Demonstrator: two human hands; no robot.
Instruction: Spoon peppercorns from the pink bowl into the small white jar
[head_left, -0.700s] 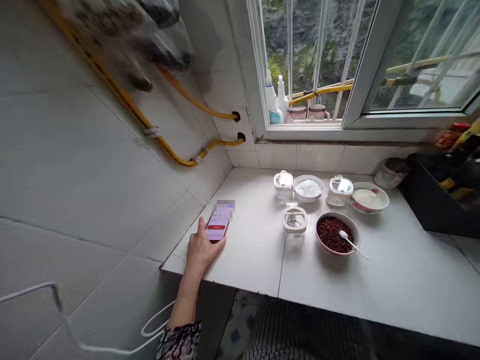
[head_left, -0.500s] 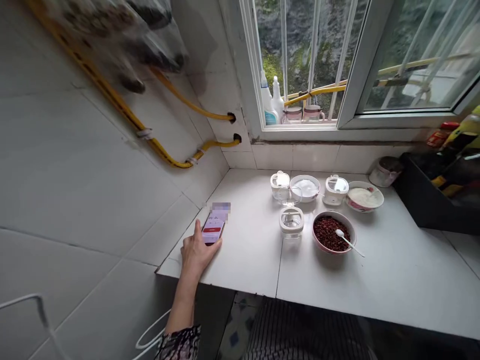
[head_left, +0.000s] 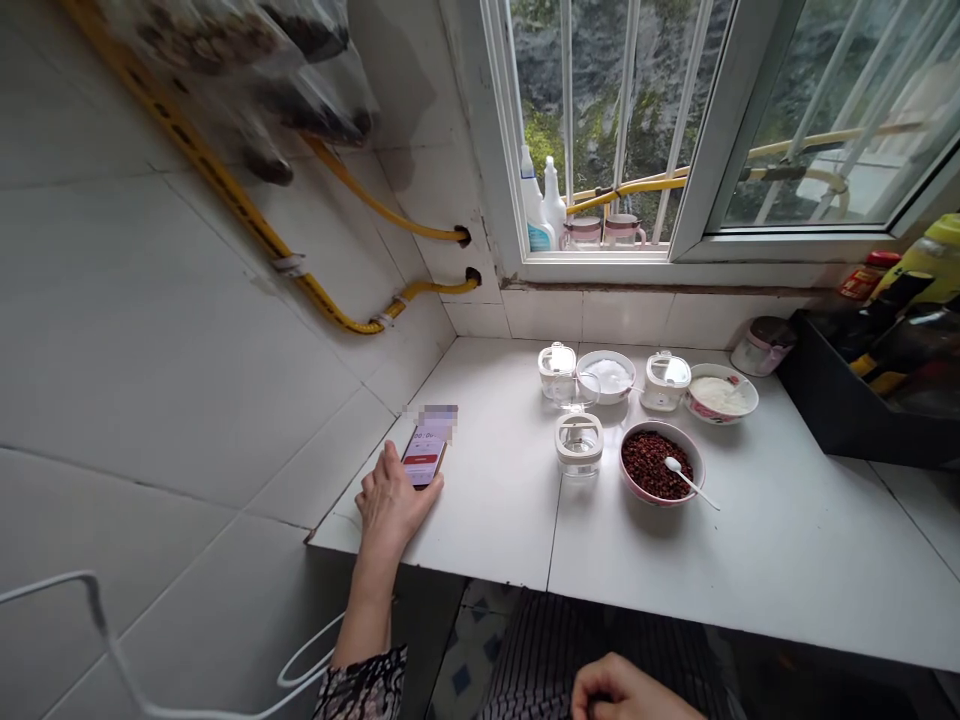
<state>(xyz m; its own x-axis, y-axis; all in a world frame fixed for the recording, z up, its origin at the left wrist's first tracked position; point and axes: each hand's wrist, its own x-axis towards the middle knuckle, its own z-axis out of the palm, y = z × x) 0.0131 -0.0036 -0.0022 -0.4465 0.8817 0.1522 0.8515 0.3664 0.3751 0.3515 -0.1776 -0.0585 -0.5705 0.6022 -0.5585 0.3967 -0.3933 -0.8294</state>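
Note:
My left hand (head_left: 390, 500) rests at the lower end of a phone (head_left: 425, 455) on the white counter, its thumb and fingers spread around the phone's edges. Below the counter's front edge, my right hand (head_left: 619, 688) is curled in front of the dark striped clothing; what it holds, if anything, is hidden. A bowl of dark red grains (head_left: 651, 470) has a white spoon (head_left: 694, 482) lying in it. Beside it is a lidded clear jar (head_left: 579, 445). Behind are two more such jars (head_left: 557, 368) (head_left: 664, 382), a bowl of white crystals (head_left: 600, 377) and a bowl of white powder (head_left: 720, 395).
A black box of bottles (head_left: 847, 400) stands at the right, next to a dark-lidded jar (head_left: 763, 347). Yellow pipes (head_left: 262, 245) run along the left wall under hanging plastic bags (head_left: 300, 80). A barred window (head_left: 600, 130) is behind the counter (head_left: 487, 520).
My right hand has come into view at the bottom. The fingers of my left hand have drawn back slightly from the phone's screen. The view has shifted a little.

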